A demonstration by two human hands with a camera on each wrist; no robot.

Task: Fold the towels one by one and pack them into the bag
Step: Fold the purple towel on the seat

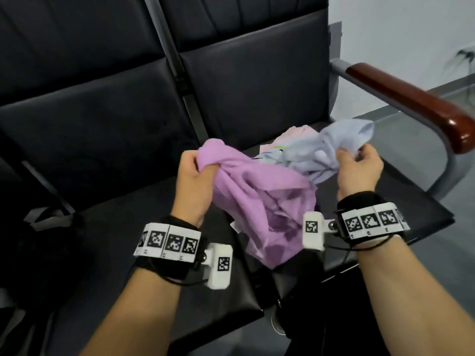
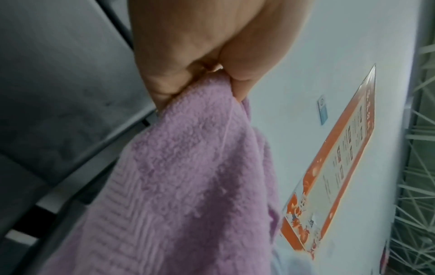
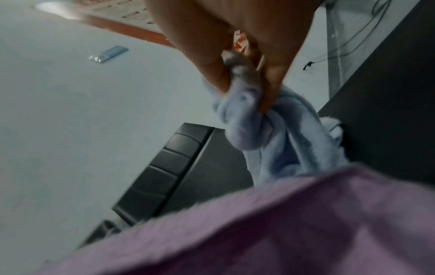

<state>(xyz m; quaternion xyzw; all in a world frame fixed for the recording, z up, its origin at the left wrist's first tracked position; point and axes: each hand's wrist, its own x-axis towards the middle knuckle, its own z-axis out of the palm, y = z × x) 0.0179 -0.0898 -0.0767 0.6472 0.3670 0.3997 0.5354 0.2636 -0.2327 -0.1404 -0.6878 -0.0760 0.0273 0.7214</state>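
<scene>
Purple towel — looped terry cloth, ribbed band; pale blue towel soft, fluffy cloth. Seat at 10 o'clock — matt leather-like; armrest glossy wood.

There are three soft terry towels: one purple towel, one pale blue towel and one pale pink towel, the pink one behind the blue. Two bare hands are there, one left hand and one right hand. Two black padded seats stand behind the towels, and one brown wooden armrest to their right.

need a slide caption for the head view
Left hand grips a purple towel, right hand a blue towel, above a black seat.
</scene>
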